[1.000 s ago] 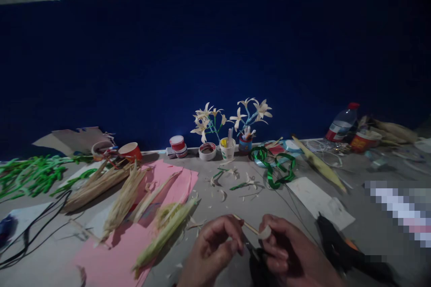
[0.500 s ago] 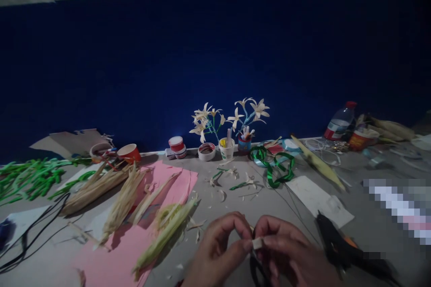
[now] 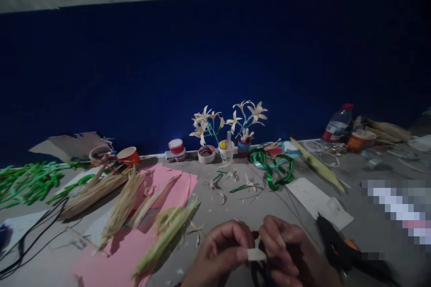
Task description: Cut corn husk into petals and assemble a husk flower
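Observation:
My left hand (image 3: 224, 249) is closed in a pinch on a small pale strip of corn husk (image 3: 256, 254), which is cut to a petal-like shape. Right beside it, my right hand (image 3: 286, 251) has its fingers curled. A black loop that looks like the handle of scissors (image 3: 258, 274) hangs under the husk strip against the right fingers; its blades are hidden. Beyond the hands lie small husk flowers on green stems (image 3: 247, 184) and loose husk scraps (image 3: 197, 228). A black glue gun (image 3: 350, 253) lies to the right of my right hand.
Corn husks (image 3: 164, 244) lie on pink paper (image 3: 111, 264) at left, near green fuzzy stems (image 3: 30, 184). Husk flowers (image 3: 204, 125) stand in a white cup (image 3: 226, 151) by the blue wall. Green ribbon (image 3: 279, 172), white paper (image 3: 319, 202) and a bottle (image 3: 338, 123) are at right.
My right fingers have drawn back a little from the husk strip, which is now held by the left hand alone and shows more of its length. The view has tipped slightly upward.

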`<state>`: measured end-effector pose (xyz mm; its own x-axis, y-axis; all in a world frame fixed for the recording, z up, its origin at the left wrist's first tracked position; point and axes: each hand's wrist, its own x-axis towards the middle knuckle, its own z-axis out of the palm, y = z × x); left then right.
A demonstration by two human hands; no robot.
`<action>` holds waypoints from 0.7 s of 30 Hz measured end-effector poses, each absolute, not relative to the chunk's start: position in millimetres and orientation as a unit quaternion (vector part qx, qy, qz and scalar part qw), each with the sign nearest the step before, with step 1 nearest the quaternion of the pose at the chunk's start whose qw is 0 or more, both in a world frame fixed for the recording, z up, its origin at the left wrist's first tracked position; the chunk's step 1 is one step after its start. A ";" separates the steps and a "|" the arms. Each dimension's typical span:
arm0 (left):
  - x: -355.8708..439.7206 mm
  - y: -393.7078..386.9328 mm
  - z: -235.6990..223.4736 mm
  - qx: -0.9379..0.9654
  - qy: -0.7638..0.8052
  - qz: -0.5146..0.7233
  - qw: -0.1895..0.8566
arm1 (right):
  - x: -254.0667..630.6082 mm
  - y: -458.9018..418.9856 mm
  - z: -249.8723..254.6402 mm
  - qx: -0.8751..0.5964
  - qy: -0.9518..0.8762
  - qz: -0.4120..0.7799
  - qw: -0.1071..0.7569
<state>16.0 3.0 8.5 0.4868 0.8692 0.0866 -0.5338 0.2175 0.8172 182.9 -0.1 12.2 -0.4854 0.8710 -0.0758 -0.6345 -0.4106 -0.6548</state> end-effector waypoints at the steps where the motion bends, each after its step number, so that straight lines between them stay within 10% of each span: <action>1: 15.9 3.4 6.7 0.414 0.195 0.466 0.757 | 182.7 0.4 13.1 -0.207 -0.284 0.812 0.467; 11: -7.7 8.3 -5.4 0.521 0.265 0.411 0.700 | 190.8 -1.3 9.2 -0.363 -0.449 0.718 0.388; 21: -34.4 9.2 -38.4 0.505 0.358 0.557 0.554 | 167.3 91.0 -31.8 -0.510 -0.747 0.290 0.313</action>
